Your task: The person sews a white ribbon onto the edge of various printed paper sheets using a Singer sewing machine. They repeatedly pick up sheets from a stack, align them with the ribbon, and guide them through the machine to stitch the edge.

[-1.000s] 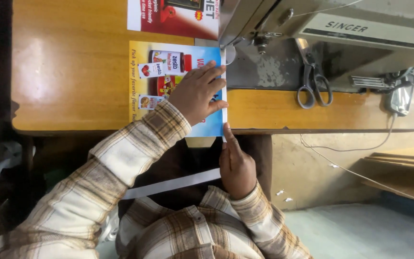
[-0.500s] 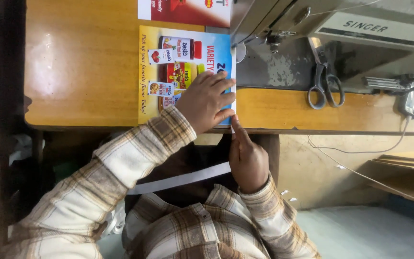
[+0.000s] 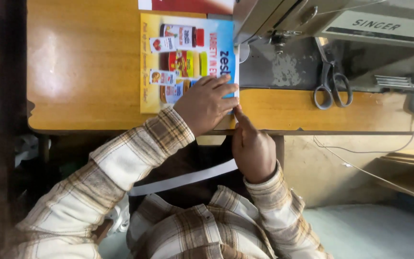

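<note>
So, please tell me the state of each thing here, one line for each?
Printed sheet: flat on the table, pressed down.
Left hand: flat on the sheet.
Right hand: finger at the sheet's edge.
Scissors: closed, lying on the machine bed.
Sewing machine: no fabric showing.

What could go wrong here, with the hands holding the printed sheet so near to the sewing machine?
1. The left hand lies flat on the printed sheet, with its fingertips at the edge beside the sewing machine; the fingers might come too near the needle area.
2. The right hand touches only the sheet's corner at the table edge, so the sheet might slip or skew.
3. The scissors lie close by and might be bumped.
</note>
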